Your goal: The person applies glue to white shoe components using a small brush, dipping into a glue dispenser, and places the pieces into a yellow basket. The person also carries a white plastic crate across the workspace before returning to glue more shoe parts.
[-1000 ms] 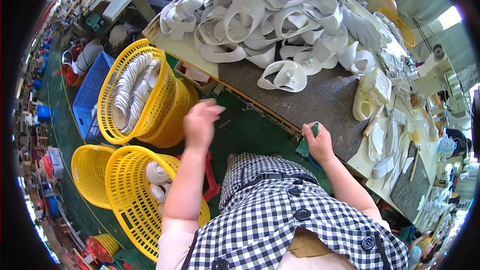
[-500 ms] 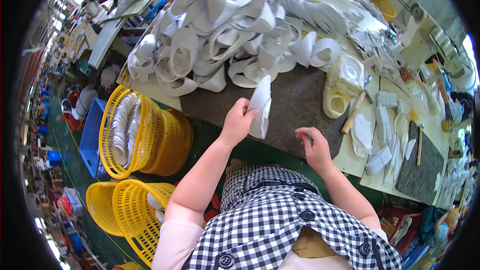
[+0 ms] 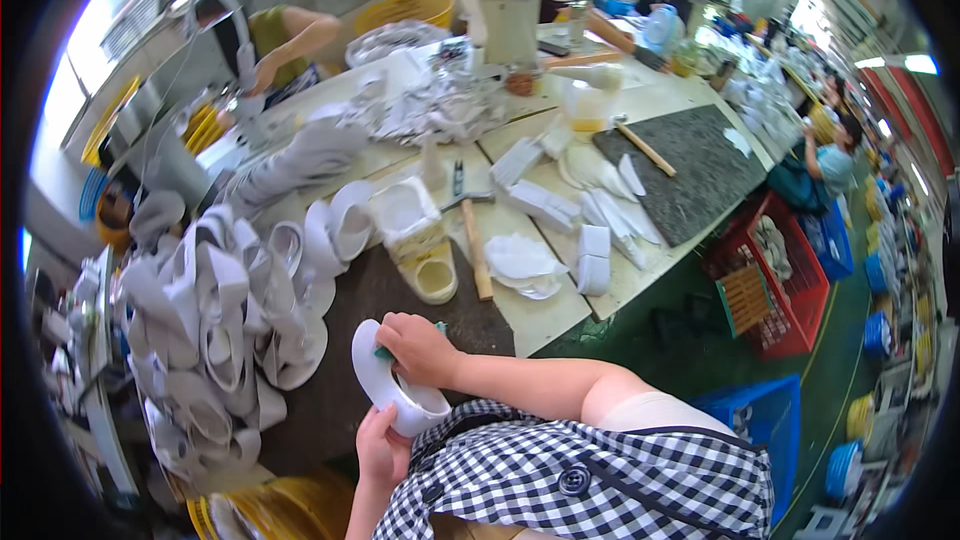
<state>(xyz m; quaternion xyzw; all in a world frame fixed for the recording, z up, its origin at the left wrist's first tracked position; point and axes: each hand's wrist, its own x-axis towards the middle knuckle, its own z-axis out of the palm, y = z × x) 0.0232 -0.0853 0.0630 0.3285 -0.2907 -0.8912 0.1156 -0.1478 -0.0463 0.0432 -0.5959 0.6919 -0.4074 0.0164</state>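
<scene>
My left hand [image 3: 383, 443] grips the lower end of a white shoe upper [image 3: 373, 365], curved and open in the middle, held close to my apron above the table's front edge. My right hand [image 3: 418, 348] is closed at its upper side, around a small green object [image 3: 384, 351] mostly hidden by the fingers. Its kind cannot be made out. To the left, a large heap of similar white uppers [image 3: 215, 330] covers the table beside a dark work mat [image 3: 345, 305].
Beyond my hands stand a glue-stained pot [image 3: 435, 278] and a hammer [image 3: 476, 250]. White cut pieces [image 3: 525, 262] lie to the right, near a second dark mat [image 3: 690, 170]. A sewing machine [image 3: 490, 15] stands behind. A yellow basket [image 3: 290, 510] and red crate [image 3: 790, 310] flank the table. Other people sit farther off.
My view has swung right. The white upper, earlier in my left hand alone and seen edge-on, is now turned open near my body, and my right hand has come to it with the green object.
</scene>
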